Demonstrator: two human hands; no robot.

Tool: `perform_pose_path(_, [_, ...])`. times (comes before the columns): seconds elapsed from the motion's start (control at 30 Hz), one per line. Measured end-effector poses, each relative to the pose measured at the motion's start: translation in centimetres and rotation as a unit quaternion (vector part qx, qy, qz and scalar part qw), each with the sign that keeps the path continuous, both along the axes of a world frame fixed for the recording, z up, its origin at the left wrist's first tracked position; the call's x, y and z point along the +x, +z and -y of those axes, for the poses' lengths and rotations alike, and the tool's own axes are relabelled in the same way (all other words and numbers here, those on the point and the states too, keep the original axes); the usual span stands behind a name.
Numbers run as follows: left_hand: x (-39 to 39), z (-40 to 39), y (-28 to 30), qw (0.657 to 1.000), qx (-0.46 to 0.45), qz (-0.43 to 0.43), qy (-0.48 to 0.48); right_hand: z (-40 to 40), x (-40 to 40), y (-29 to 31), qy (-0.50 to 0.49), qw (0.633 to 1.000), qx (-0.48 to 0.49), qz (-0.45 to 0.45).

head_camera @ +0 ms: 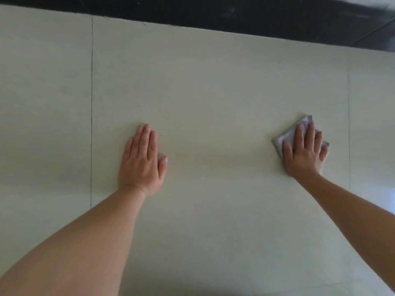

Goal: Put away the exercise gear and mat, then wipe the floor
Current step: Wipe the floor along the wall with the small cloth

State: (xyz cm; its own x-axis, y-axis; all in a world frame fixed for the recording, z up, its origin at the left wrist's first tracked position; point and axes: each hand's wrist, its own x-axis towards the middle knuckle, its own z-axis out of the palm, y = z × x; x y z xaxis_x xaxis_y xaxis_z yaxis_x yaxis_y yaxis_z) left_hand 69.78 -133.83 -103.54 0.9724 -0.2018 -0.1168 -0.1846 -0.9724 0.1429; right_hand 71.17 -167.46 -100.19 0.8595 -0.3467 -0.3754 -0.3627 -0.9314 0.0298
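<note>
A pale tiled floor (213, 86) fills the head view. My right hand (304, 152) lies flat with straight, spread fingers on a small folded grey cloth (288, 134) and presses it onto the floor at the right. The cloth's corners stick out beyond my fingertips and at both sides of the hand. My left hand (142, 161) rests palm down on the bare tile left of centre, fingers straight and together, holding nothing. No exercise gear or mat is in view.
A dark band (235, 16), a wall base or dark surface, runs along the far edge of the floor. Thin grout lines (92, 103) cross the tiles at the left and right. Bright glare lies at the right edge.
</note>
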Motion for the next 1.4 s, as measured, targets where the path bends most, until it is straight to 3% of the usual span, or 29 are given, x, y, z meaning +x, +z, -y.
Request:
perform_pose_path(0.03, [0.0, -0.1, -0.2, 1.0, -0.006, 0.012, 0.001, -0.9, 3.0, 0.0, -0.06, 0.998, 0.004, 0.008])
perform_pose_path(0.1, [0.0, -0.2, -0.6, 0.999, -0.01, 0.032, 0.001, -4.4, 9.1, -0.5, -0.064, 0.998, 0.005, 0.019])
perform_pose_path(0.23, [-0.1, -0.2, -0.7, 0.999, -0.02, 0.047, 0.003, -13.4, 15.2, -1.5, 0.104, 0.993, 0.046, 0.014])
perform_pose_path(0.33, [0.0, -0.3, -0.5, 0.998, -0.032, 0.045, 0.008, -17.6, 12.2, -2.0, 0.256, 0.964, 0.066, 0.019])
perform_pose_path(0.47, [0.1, -0.2, -0.2, 0.999, -0.035, 0.022, 0.005, -15.0, 3.7, -1.9, 0.416, 0.908, 0.045, 0.018])
perform_pose_path(0.53, [0.1, -0.3, 0.1, 0.999, -0.038, 0.02, 0.008, -11.0, 1.5, -1.9, 0.408, 0.913, 0.015, -0.017])
perform_pose_path(0.6, [0.1, -0.5, 0.0, 0.998, -0.045, 0.044, 0.007, -9.6, 2.6, -0.8, 0.318, 0.948, 0.013, 0.006])
perform_pose_path(0.67, [0.1, -0.6, -0.2, 0.996, -0.053, 0.066, 0.004, -11.5, 5.9, -0.5, 0.191, 0.981, 0.027, 0.018])
perform_pose_path(0.73, [-0.4, -0.7, -0.4, 0.991, -0.089, 0.096, 0.009, -15.9, 9.3, -0.6, 0.16, 0.985, 0.062, 0.005])
perform_pose_path(0.87, [-2.0, -3.1, 0.1, 0.97, -0.17, 0.167, 0.056, -25.1, 9.9, -1.4, 0.314, 0.945, 0.089, -0.008])
perform_pose_path(0.97, [-4.1, -7.0, 0.5, 0.971, -0.132, 0.172, 0.105, -26.7, 4.9, -1.8, 0.412, 0.907, 0.088, -0.011])
perform_pose_path(1.1, [-6.1, -8.0, 0.5, 0.989, -0.074, 0.085, 0.1, -21.9, -5.2, -2.4, 0.557, 0.824, 0.094, 0.045])
perform_pose_path(1.23, [-6.6, -7.6, 0.6, 0.993, -0.056, 0.082, 0.059, -12.0, -9.1, -2.4, 0.648, 0.76, 0.056, -0.021])
perform_pose_path(1.27, [-6.9, -7.9, 0.6, 0.994, -0.051, 0.078, 0.057, -10.5, -8.0, -2.4, 0.64, 0.767, 0.03, -0.013])
perform_pose_path(1.4, [-9.2, -9.3, 0.5, 0.996, -0.04, 0.043, 0.073, -13.5, -1.6, -1.5, 0.404, 0.914, 0.013, 0.028])
